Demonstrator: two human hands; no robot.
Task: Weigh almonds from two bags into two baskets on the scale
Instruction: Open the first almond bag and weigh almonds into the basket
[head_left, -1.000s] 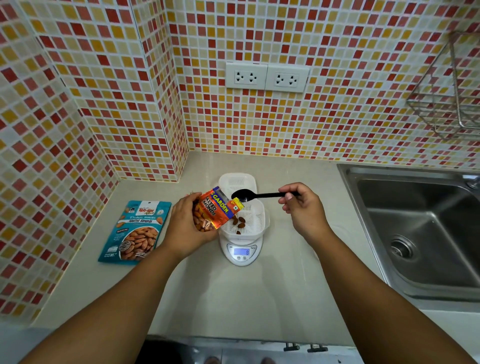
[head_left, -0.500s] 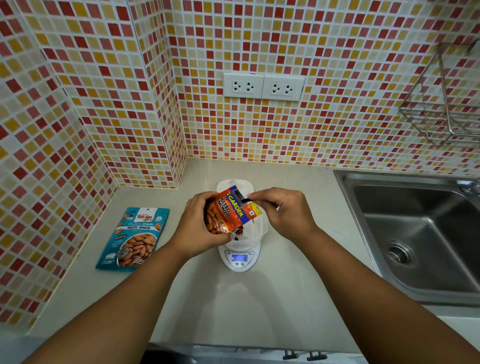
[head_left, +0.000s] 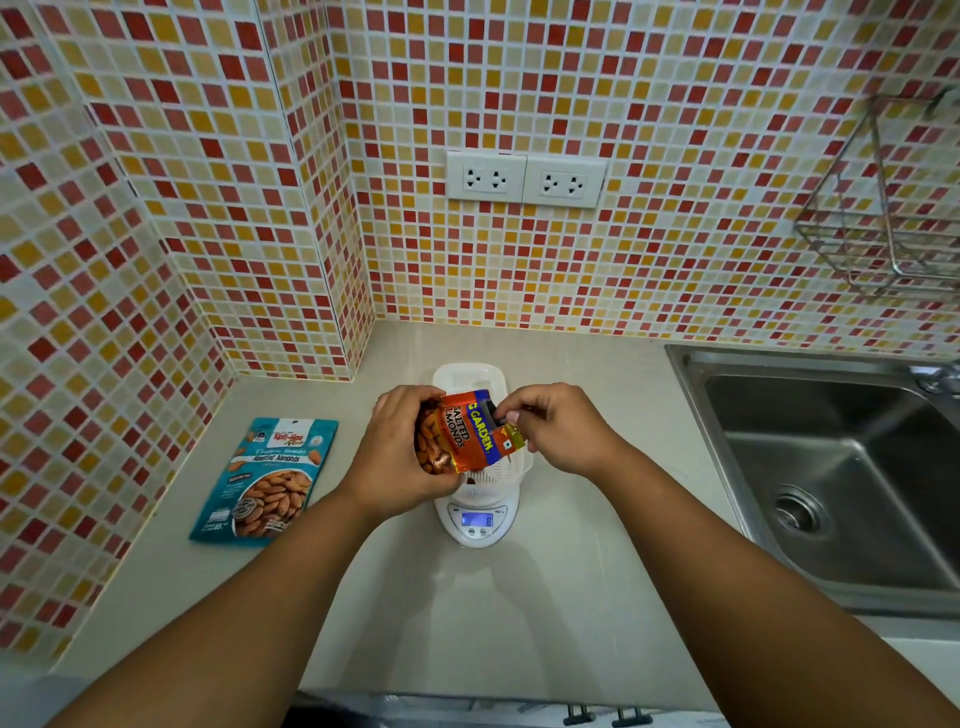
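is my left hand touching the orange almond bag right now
Touching. The head view shows the left hand wrapped round the orange almond bag, fingers curled over its left edge, above the basket.

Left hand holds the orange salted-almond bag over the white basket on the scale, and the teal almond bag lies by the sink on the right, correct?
Not quite: the head view shows the teal almond bag lying flat on the counter's left side, near the tiled wall, away from the steel sink.

Head-worn wide view, forward and down, near the countertop (head_left: 519, 623)
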